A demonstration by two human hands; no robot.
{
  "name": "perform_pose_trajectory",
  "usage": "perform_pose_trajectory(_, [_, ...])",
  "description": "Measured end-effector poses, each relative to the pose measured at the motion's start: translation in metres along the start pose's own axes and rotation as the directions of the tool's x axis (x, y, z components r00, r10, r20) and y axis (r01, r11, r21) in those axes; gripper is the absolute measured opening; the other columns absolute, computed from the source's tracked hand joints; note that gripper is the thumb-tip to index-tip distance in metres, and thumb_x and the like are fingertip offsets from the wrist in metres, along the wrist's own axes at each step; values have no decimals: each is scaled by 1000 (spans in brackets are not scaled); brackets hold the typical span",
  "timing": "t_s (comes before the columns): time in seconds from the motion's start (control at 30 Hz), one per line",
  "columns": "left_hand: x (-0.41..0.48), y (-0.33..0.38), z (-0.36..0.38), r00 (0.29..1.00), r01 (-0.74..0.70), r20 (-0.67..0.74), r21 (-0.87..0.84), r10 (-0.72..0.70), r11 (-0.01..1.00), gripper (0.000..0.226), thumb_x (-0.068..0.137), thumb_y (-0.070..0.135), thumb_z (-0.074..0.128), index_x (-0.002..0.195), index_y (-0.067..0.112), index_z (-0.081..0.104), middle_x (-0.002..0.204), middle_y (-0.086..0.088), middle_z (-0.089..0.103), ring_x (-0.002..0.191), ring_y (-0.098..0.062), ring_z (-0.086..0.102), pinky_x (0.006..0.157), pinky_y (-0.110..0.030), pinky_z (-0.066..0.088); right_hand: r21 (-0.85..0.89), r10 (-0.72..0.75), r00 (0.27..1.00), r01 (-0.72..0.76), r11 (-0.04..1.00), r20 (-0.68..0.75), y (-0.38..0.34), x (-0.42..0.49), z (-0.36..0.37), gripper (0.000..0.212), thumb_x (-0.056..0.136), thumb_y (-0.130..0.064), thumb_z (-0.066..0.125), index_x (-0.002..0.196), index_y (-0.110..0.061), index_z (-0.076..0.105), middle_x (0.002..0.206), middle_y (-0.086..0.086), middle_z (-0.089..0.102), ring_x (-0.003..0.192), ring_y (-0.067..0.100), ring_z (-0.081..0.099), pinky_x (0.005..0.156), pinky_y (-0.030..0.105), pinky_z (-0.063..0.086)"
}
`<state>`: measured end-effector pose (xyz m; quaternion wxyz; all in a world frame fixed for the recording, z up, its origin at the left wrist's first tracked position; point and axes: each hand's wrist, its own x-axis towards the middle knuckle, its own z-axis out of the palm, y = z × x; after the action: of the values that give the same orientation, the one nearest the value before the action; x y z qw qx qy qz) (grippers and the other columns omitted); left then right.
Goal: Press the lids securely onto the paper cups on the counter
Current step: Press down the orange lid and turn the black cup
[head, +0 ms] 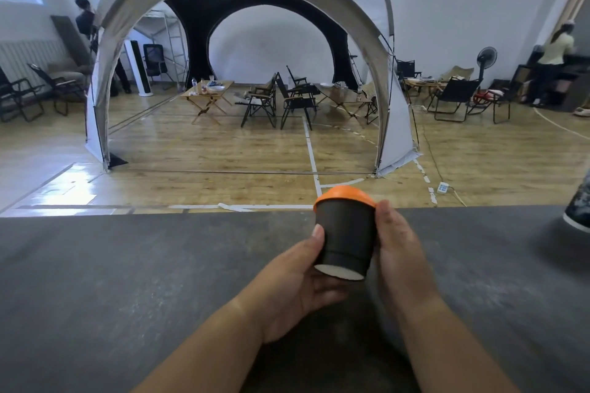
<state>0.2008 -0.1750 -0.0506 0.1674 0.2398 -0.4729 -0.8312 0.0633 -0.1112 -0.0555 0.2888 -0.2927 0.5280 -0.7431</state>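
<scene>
Both hands hold a small black paper cup (346, 234) above the grey counter (127, 265), tilted so its white base faces the person. An orange plastic lid (344, 196) sits on its rim. The left hand (297, 281) cradles it, thumb pressed along its side; the right hand (399, 252) curls round the far side, fingers hidden.

Both forearms reach forward; left hand (297, 281) cradles the cup (346, 233) from below, thumb up its side, while right hand (399, 252) clasps the opposite side.
</scene>
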Motion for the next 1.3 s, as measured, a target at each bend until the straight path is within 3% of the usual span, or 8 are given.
perform_pose_trajectory(0.1, [-1,2,1,1000,-10,8,-43,10,999,56,78,36,60,123,2,57,113,-18,70,95,-25,71,79,-34,59,167,131,991,-136,977,41,0,1,-1,64,85,-50,54,125,0,59,117,27,67,110,43,65,92,57,55])
perform_pose_trajectory(0.27, [1,0,4,995,-55,-84,-37,52,998,60,75,35,65,125,3,55,114,-19,69,100,-29,70,78,-34,59,-10,-27,999,28,1000,31,3,2,-2,55,75,-58,69,118,-25,60,116,7,68,107,24,68,88,40,57])
perform_pose_trajectory(0.43, [-3,9,3,999,32,29,-146,-28,989,55,80,39,58,119,1,61,113,-19,70,95,-24,71,80,-34,59,171,60,996,-70,983,65,5,3,-1,62,82,-49,67,127,-8,56,123,21,66,119,39,61,104,61,44])
perform_pose_trajectory(0.6, [1,1,4,997,-39,-73,-30,36,999,58,76,37,64,123,3,57,110,-18,71,99,-29,70,85,-37,58,38,-8,1000,7,999,25,3,2,0,57,75,-51,71,122,-22,56,122,12,65,105,19,68,83,35,58])
perform_pose_trajectory(0.77, [-2,8,4,999,48,22,-156,-45,987,53,78,37,61,116,0,62,112,-20,70,95,-26,69,90,-38,55,245,97,994,-107,964,52,4,4,0,66,81,-50,69,127,-6,55,125,25,63,120,44,59,101,65,45])
perform_pose_trajectory(0.9, [0,1,5,989,-44,-137,30,48,999,62,71,35,73,123,9,55,113,-17,69,98,-30,70,89,-43,56,137,50,999,-47,989,-17,8,4,4,71,62,-64,81,120,-27,60,122,15,65,110,34,67,88,51,57])
perform_pose_trajectory(1.03, [-4,7,7,997,72,19,-113,-70,991,59,82,46,58,122,2,60,114,-20,69,98,-27,69,88,-38,56,280,139,988,-151,948,64,8,4,-2,76,72,-53,73,127,-5,53,121,27,64,115,46,62,93,60,53])
perform_pose_trajectory(1.3, [-2,2,6,997,30,-71,-41,-33,999,62,73,44,63,122,5,59,110,-16,71,95,-27,71,86,-37,57,242,94,995,-98,965,31,8,3,0,71,75,-55,74,126,-9,56,120,26,65,110,45,64,86,56,57])
